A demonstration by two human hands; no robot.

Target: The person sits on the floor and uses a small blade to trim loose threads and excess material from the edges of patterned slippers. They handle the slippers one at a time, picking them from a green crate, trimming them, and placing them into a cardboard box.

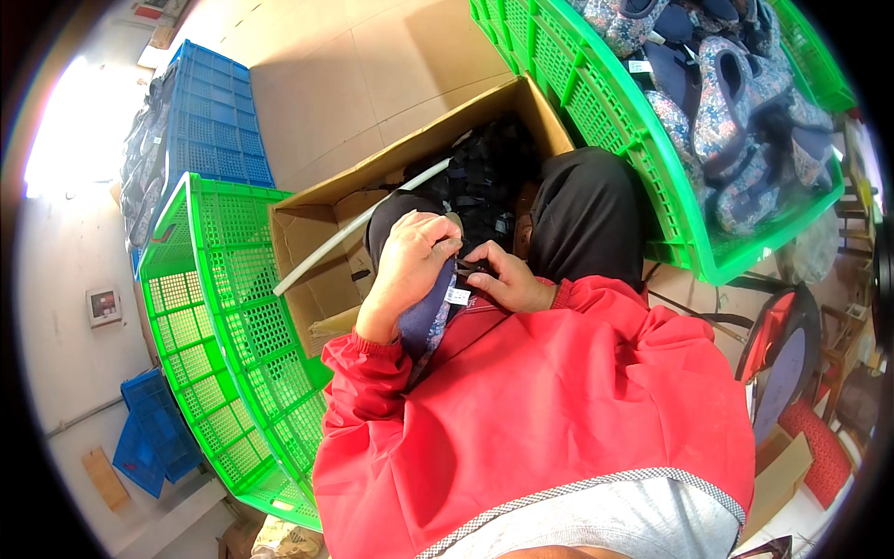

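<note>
A soft dark-blue slipper (pixel 426 312) with a small white tag (pixel 457 295) is gripped in the left hand (pixel 410 265), fingers curled around it over the lap; small dark scissors (pixel 472 270) are pinched in the right hand (pixel 510 279) just beside the tag; beyond, an open cardboard box (pixel 321 247) is seen, flanked by green lattice plastic crates (pixel 219 307); floral slippers (pixel 722 102) are heaped in the right-hand crate.
</note>
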